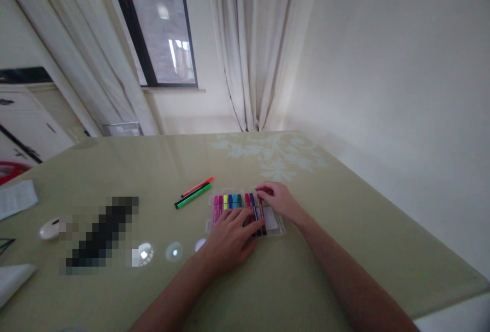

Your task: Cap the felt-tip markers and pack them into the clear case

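A clear plastic case (pixel 282 230) lies on the table with a row of coloured felt-tip pens (pixel 225 200) in it, pink and yellow through blue, green and red. My left hand (pixel 233 232) rests palm down across the pens, fingers stretched and thumb reaching toward a brown felt-tip pen (pixel 262 210). At the right end of the row, my right hand (pixel 278 198) pinches the top of that brown pen between thumb and fingertips. Beyond the case's left side lie an orange pen (pixel 197 187) and a green pen (pixel 194 196), with a black one between them.
The glossy table (pixel 153 168) meets a white wall (pixel 401 92) on the right. To the left are a white computer mouse (pixel 49 229), a pixelated dark object (pixel 102 235) and papers (pixel 17 198). Curtains (pixel 252 41) hang beyond the far edge.
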A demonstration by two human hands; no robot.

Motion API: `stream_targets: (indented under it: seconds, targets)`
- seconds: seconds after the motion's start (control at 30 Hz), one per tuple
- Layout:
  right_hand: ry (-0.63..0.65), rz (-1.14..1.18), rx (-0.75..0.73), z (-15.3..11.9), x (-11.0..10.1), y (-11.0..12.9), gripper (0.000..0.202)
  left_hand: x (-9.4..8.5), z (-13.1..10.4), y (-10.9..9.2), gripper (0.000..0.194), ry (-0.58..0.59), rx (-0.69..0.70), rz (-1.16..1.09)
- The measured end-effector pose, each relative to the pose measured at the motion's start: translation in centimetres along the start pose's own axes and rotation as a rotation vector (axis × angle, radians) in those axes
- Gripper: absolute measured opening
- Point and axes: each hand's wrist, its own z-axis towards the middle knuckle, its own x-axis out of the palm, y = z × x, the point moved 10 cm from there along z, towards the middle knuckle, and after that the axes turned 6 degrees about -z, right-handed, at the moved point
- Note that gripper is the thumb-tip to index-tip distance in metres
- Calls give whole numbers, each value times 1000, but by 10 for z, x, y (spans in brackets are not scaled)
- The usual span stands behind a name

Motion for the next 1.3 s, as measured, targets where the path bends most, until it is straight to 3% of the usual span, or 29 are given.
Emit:
stream_targets:
  seconds: [0.17,0.43,0.5,0.57,0.67,0.8,1.13,1.3]
  targets:
    - [-13,-109,-69,-1,3,4,12,0,1,0,50,-14,-5,-4]
    - [0,-116,-50,0,4,-1,14,-4,4,6,48,-13,4,-99]
    - [-16,-96,-36,0,2,-3,14,-14,3,26,43,-83,-51,-164]
    - [-41,-77,-23,0,0,-3,15,-32,-4,62,31,-216,-215,-146]
    - [-66,-80,-19,-1,-3,-2,16,-61,-29,117,28,-361,-535,119]
    - [-88,-70,-37,-1,-6,2,15,-74,-57,156,29,-270,-799,376]
    - [-174,-31,-56,-3,-18,13,16,-65,-61,163,27,-156,-846,411]
    - [-206,-17,-69,-5,-22,24,19,-64,-54,159,24,-221,-795,317]
